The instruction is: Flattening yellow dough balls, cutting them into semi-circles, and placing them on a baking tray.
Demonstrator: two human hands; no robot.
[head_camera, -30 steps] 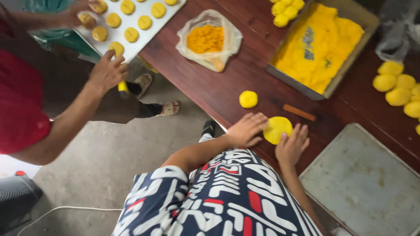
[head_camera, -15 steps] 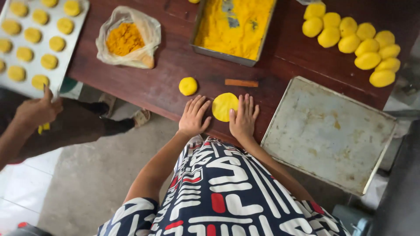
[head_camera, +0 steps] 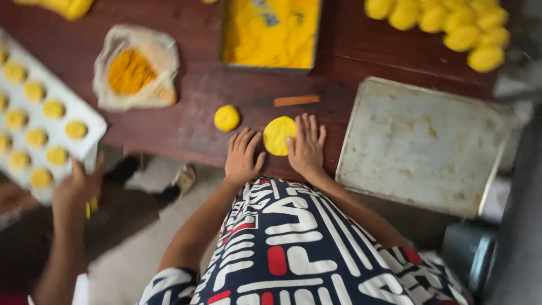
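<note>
Dough disc being pressed flat between two hands

Dough disc (head_camera: 278, 135), yellow and round, is lying on the dark wooden tabletop (head_camera: 186, 130) near its front edge, and the person is working it from both sides. The left hand (head_camera: 243, 158) is resting flat just beside it, fingers together, touching its lower left rim. The right hand (head_camera: 307, 148) is lying along its right side, fingers spread slightly apart and not gripping anything. It looks like the flattening and shaping step. A small dough ball (head_camera: 226, 118) is waiting just to the left, and a short wooden stick (head_camera: 296, 100) is lying behind the disc. A metal tray (head_camera: 423, 147) is sitting to the right, and a pan of yellow dough (head_camera: 270, 34) farther back. At the left, another person's hand (head_camera: 76, 189) is reaching toward a white tray (head_camera: 93, 133) of formed pieces.
</note>
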